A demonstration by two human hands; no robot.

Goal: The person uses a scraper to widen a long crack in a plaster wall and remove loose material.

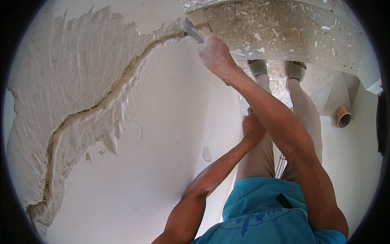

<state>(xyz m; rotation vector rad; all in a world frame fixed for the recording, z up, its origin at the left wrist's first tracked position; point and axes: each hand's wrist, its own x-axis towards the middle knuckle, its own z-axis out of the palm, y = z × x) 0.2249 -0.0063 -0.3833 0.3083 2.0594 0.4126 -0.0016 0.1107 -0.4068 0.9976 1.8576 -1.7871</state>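
Note:
A long, jagged groove (99,104) runs across the white wall (158,122), bordered by scraped, rough plaster (57,61). My right hand (216,55) grips a metal scraper (194,31), whose blade lies at the upper end of the groove. My left hand (254,128) is lower, partly behind my right forearm, with its fingers curled; what they hold, if anything, is hidden.
A curved ledge (284,28) strewn with plaster flakes spans the top of the view. My sandalled feet (296,71) show below it. A terracotta cylinder (343,116) sits at the right, beside pale angled surfaces.

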